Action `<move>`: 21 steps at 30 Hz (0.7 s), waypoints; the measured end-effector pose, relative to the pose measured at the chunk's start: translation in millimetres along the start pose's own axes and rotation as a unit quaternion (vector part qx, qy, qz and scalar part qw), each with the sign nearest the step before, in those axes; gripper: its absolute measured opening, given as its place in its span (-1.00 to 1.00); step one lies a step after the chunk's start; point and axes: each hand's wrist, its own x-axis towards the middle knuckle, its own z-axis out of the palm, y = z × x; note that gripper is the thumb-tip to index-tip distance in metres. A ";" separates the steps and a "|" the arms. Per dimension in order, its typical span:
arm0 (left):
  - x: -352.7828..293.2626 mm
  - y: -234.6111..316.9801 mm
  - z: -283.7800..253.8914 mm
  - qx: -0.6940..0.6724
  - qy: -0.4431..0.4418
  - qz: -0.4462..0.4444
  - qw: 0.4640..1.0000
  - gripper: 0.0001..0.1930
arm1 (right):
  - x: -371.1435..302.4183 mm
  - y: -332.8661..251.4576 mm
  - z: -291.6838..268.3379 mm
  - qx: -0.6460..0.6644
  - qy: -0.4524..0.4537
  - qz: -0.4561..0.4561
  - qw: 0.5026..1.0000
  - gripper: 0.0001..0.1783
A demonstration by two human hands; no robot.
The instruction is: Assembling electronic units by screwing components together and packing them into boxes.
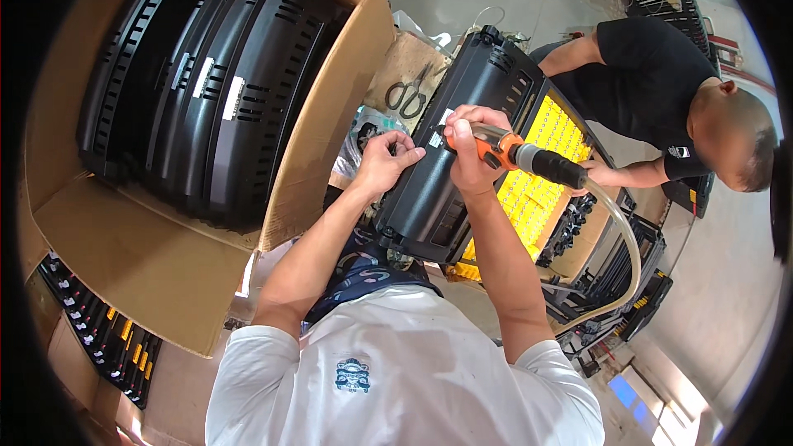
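My right hand (477,157) is wrapped round an orange and grey pneumatic screwdriver (519,154). A clear hose runs from the tool's black rear end. The dark tip points left at a black slotted plastic housing (423,190), close to a small white label; whether it touches a screw cannot be made out. My left hand (385,167) is at the housing's left edge, its fingers curled and its thumb reaching onto the black surface. What those fingers hold, if anything, is hidden.
At left stands an open cardboard box (330,107) of similar black housings. Black-handled scissors (409,95) lie beyond my left hand. A yellow tray (529,202) with rows of small parts sits right of the housing. Another person (652,58) in black works at right, near the looping hose (634,256).
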 end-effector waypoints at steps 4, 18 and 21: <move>-1.9 3.3 0.9 -0.004 0.001 -0.006 1.000 -0.82 | -2.6 2.1 -0.8 0.000 0.005 0.008 1.000 -0.88; -50.3 1.8 -22.5 -0.369 0.125 -0.166 0.906 -0.81 | -36.6 -68.3 -26.7 0.093 0.052 -0.054 0.993 -0.83; -72.5 16.7 -23.3 -0.315 0.083 -0.181 0.928 -0.80 | -57.2 -85.3 -43.5 0.120 0.087 -0.076 0.986 -0.81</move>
